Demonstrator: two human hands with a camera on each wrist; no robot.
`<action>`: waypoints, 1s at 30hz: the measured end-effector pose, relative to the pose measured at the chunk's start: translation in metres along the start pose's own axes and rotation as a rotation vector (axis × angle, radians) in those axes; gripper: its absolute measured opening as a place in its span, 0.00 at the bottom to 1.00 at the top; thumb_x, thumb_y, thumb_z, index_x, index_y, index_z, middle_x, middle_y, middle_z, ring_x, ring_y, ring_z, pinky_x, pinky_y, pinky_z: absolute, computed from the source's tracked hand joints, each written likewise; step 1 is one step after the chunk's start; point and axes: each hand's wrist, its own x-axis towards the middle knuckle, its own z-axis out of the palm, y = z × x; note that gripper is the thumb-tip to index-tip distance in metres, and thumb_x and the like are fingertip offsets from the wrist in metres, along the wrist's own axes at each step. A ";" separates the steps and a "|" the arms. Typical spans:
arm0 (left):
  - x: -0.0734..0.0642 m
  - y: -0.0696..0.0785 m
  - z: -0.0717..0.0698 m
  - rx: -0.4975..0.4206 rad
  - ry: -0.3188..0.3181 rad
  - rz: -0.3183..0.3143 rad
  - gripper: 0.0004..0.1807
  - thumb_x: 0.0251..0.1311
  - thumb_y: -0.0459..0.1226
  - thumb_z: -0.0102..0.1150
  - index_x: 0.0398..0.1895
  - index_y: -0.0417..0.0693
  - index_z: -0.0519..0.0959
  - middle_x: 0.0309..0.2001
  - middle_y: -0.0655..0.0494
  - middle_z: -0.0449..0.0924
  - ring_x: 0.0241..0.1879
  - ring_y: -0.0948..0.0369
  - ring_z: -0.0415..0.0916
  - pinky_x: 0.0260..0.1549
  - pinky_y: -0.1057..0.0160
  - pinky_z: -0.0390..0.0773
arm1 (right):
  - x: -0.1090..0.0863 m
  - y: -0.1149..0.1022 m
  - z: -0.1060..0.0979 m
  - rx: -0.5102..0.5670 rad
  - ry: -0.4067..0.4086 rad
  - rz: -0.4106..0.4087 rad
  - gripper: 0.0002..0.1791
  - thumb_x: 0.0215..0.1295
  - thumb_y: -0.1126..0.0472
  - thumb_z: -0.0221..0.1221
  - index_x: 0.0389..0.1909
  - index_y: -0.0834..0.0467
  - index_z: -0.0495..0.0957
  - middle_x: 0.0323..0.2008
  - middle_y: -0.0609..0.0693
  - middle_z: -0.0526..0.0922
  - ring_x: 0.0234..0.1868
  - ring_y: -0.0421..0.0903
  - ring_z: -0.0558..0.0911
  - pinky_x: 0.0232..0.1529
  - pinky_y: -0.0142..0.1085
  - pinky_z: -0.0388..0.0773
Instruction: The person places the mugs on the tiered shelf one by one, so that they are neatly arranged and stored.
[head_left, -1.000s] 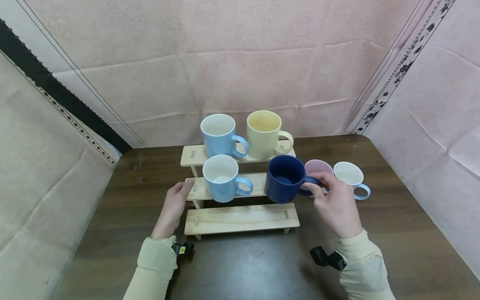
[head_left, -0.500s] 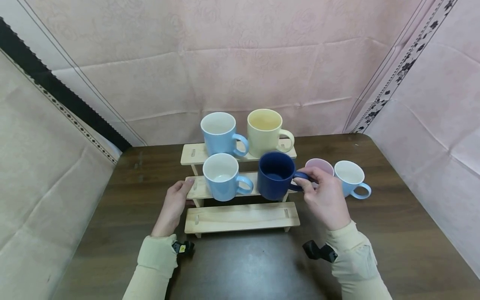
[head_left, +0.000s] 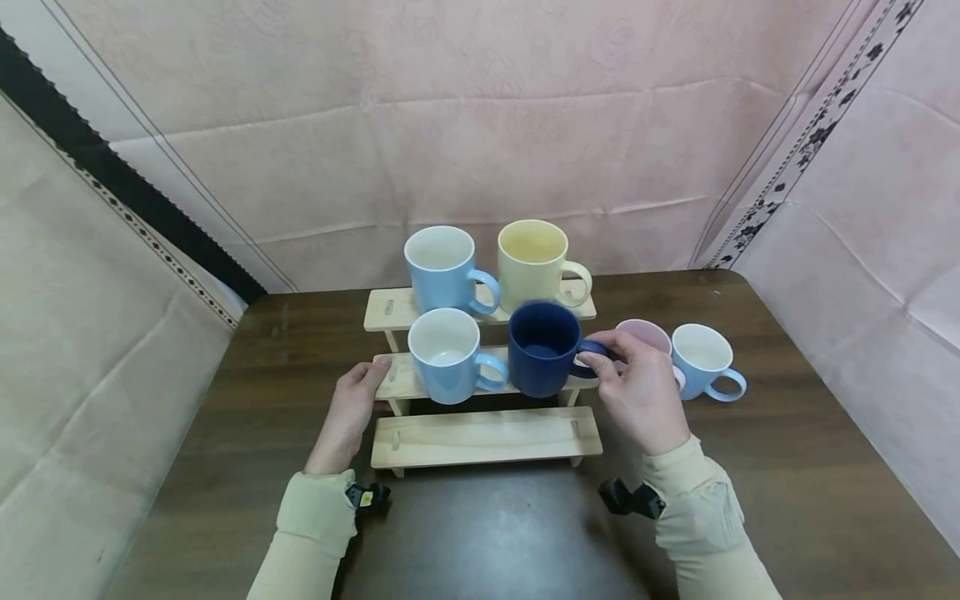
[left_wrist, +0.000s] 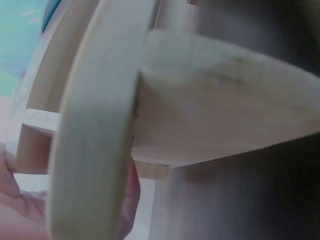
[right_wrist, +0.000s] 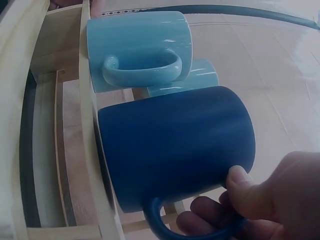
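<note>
My right hand (head_left: 637, 387) pinches the handle of a dark blue mug (head_left: 542, 350), thumb on top and fingers curled below. The mug is at the right part of the middle step of a three-step wooden rack (head_left: 480, 437); in the right wrist view its base is right at the board, slightly slanted to it. Left of it on that step stands a light blue mug (head_left: 444, 358), handle to the right. My left hand (head_left: 351, 408) holds the left end of the middle step, thumb on top and fingers under the board (left_wrist: 95, 130).
On the top step stand another light blue mug (head_left: 438, 271) and a pale yellow mug (head_left: 531, 262). A pink mug (head_left: 647, 333), partly behind my right hand, and a small light blue cup (head_left: 701, 358) stand on the brown table (head_left: 795, 467). Cloth (head_left: 480, 133) hangs behind.
My right hand has carried the dark blue mug left and slightly back along the middle step, closer to the light blue mug. The left hand has stayed on the rack.
</note>
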 end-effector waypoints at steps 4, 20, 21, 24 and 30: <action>0.000 0.001 0.000 -0.002 0.002 0.002 0.31 0.69 0.58 0.46 0.51 0.37 0.72 0.41 0.48 0.74 0.38 0.56 0.74 0.49 0.47 0.75 | 0.001 0.000 0.002 0.014 -0.006 0.002 0.07 0.60 0.67 0.66 0.39 0.63 0.81 0.34 0.55 0.85 0.34 0.49 0.86 0.36 0.46 0.83; 0.001 0.000 0.001 -0.007 0.008 0.003 0.31 0.69 0.58 0.46 0.51 0.36 0.72 0.40 0.49 0.75 0.36 0.58 0.74 0.49 0.46 0.75 | 0.003 0.002 0.005 0.026 -0.017 0.013 0.07 0.61 0.67 0.66 0.39 0.63 0.81 0.34 0.55 0.85 0.34 0.48 0.85 0.35 0.45 0.83; 0.001 0.000 0.001 -0.009 0.008 0.003 0.31 0.70 0.58 0.46 0.51 0.36 0.72 0.40 0.49 0.75 0.36 0.57 0.74 0.49 0.46 0.75 | 0.002 0.002 0.005 0.027 -0.018 0.015 0.07 0.61 0.67 0.66 0.39 0.63 0.81 0.34 0.55 0.85 0.34 0.48 0.85 0.35 0.45 0.83; 0.001 -0.001 0.001 -0.007 0.010 0.001 0.31 0.70 0.58 0.46 0.50 0.36 0.72 0.39 0.49 0.75 0.35 0.58 0.74 0.48 0.47 0.75 | 0.002 0.003 0.005 0.032 -0.025 0.023 0.07 0.61 0.66 0.66 0.39 0.62 0.81 0.34 0.54 0.85 0.34 0.47 0.85 0.36 0.45 0.83; 0.002 -0.001 0.001 -0.005 0.015 -0.001 0.31 0.69 0.58 0.46 0.49 0.36 0.73 0.39 0.49 0.75 0.35 0.58 0.74 0.47 0.49 0.76 | 0.002 0.003 0.004 0.041 -0.051 0.027 0.07 0.62 0.66 0.65 0.40 0.62 0.81 0.36 0.55 0.85 0.35 0.47 0.86 0.37 0.45 0.83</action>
